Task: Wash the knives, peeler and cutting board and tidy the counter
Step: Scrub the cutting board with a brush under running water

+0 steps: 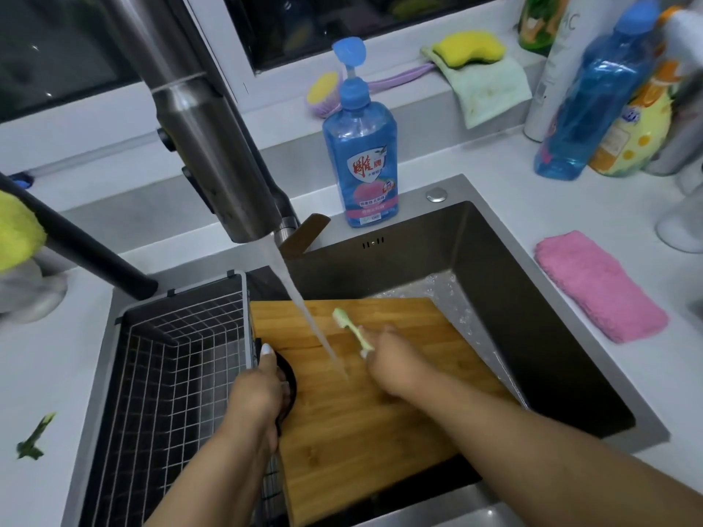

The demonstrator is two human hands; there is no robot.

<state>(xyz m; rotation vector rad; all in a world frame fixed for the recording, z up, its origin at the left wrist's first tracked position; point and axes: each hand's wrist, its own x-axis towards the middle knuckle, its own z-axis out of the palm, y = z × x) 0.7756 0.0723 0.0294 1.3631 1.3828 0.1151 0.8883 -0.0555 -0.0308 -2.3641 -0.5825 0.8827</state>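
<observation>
I am looking down into a home kitchen: a steel sink (513, 283) is sitting in a white counter (475, 157) under a window, its faucet (205, 146) is running, a blue dish-soap bottle (361, 161) is standing at the rim, and sponges and cloths are lying along the sill (399, 85).

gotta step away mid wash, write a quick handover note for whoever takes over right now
Left hand grips the black-ringed left edge of the bamboo cutting board, which is tilted in the sink. Right hand holds a pale green peeler over the board, beside the faucet stream.
Done: rinsing started.
Left: finish board and peeler, wash knives (not in view), clear the green scrap off the left counter.
</observation>
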